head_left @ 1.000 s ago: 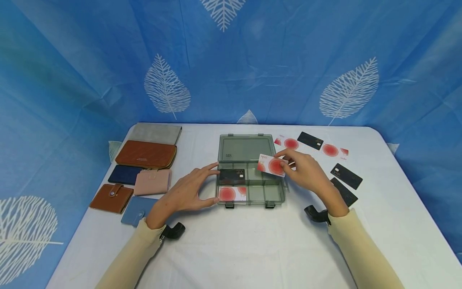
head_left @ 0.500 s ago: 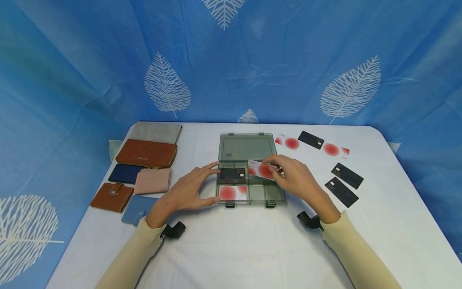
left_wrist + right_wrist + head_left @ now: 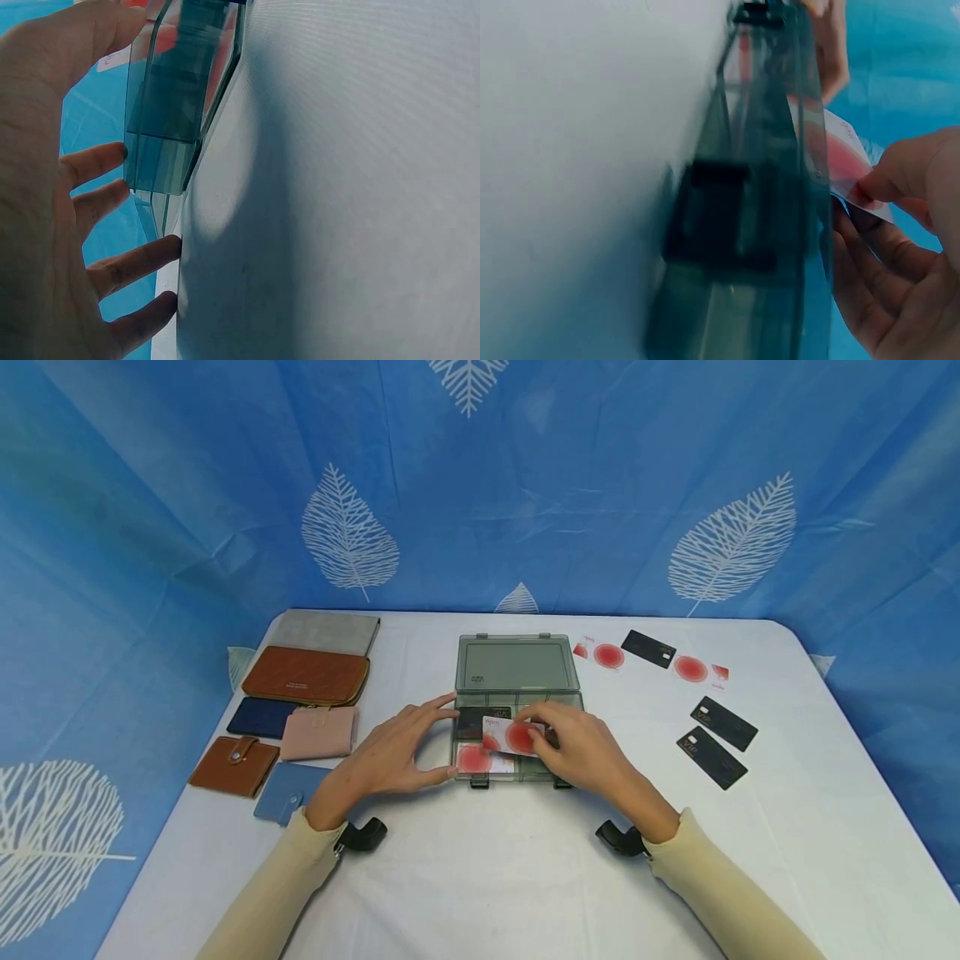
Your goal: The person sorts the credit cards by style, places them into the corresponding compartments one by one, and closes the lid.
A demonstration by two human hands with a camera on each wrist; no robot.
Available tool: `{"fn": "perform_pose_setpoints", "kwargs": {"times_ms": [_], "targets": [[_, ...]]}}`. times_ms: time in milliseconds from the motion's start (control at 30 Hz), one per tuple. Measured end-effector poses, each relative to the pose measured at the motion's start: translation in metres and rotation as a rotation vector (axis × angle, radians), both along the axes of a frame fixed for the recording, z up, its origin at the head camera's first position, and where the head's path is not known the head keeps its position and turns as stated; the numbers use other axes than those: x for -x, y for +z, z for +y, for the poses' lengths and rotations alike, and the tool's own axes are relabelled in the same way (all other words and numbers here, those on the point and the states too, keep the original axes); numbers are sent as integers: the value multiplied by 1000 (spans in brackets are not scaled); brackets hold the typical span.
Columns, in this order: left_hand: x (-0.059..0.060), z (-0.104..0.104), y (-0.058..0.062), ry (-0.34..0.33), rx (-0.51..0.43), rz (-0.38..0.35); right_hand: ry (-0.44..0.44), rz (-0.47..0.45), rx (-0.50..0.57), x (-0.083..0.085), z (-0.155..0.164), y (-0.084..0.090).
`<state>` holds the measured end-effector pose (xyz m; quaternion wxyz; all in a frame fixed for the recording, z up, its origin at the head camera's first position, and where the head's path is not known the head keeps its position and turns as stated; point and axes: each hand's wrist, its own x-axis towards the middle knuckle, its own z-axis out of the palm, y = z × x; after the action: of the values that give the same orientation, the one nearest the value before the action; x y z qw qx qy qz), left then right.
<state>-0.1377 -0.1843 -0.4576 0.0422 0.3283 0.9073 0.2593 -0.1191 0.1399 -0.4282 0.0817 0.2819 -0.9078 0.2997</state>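
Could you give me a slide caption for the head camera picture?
Right hand pinches a red-and-white card over an open organizer box that the left hand steadies.

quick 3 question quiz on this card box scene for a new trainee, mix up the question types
1. True or false: the right hand pinches a white card with a red circle above the open compartment box.
2. How many black cards lie loose on the table, right of the box? A) two B) three C) five
3. Fill in: the left hand touches the box's ____ side.

Key:
1. true
2. B
3. left
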Motion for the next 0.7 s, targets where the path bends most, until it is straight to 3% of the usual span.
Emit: {"fn": "perform_pose_setpoints", "kwargs": {"times_ms": [367,700], "targets": [[0,1,-1,1,2,-2,58,-42,-49,-10,-16,-9],[0,2,2,2,6,-15,71,17,-80,-12,-17,-13]]}}
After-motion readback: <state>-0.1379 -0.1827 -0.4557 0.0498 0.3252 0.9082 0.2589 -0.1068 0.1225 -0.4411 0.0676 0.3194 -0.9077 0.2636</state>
